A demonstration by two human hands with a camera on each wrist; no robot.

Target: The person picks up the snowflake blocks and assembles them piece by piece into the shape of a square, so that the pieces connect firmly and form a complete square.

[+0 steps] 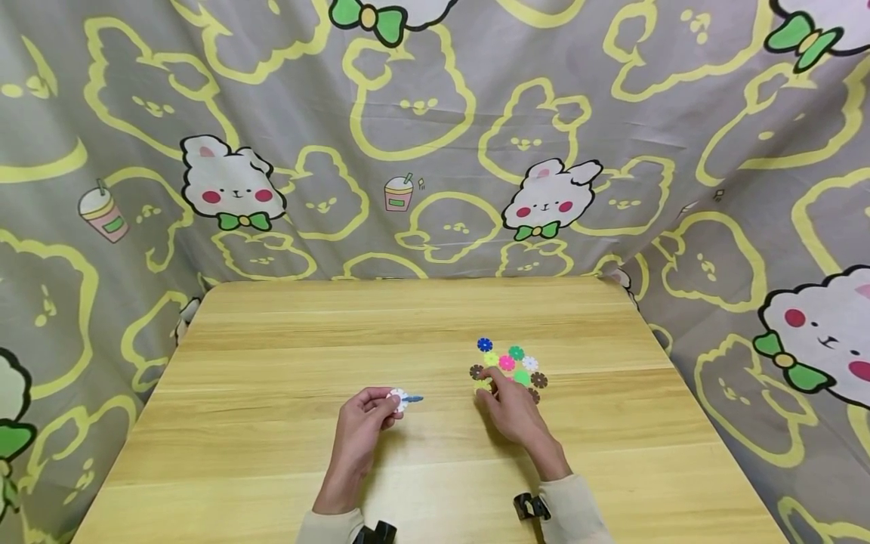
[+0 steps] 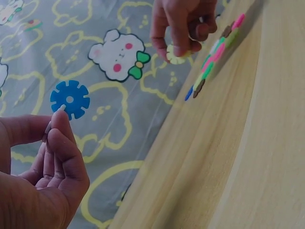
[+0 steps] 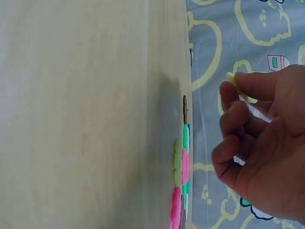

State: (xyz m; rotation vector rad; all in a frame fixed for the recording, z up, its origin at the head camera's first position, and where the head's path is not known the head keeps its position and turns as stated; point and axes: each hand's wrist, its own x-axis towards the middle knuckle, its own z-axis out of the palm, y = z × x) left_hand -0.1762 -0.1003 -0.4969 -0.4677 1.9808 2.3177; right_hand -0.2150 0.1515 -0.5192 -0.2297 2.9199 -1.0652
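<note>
In the head view my left hand (image 1: 360, 425) pinches a white notched plastic disc (image 1: 396, 400) between thumb and fingers. A blue notched disc (image 2: 59, 98) is slotted into it and stands edge-on to the head camera, pointing right. My right hand (image 1: 514, 414) is over the near left side of a group of discs and pinches a pale yellow notched disc (image 2: 175, 57) between thumb and index finger. In the right wrist view the remaining fingers curl loosely, and most of the yellow disc is hidden behind the fingertips.
Several loose discs lie flat on the wooden table (image 1: 272, 355), including a dark blue disc (image 1: 485, 344), a pink disc (image 1: 507, 363), a white disc (image 1: 530, 363) and a brown disc (image 1: 539, 380). A patterned curtain (image 1: 421, 249) hangs behind and along both sides.
</note>
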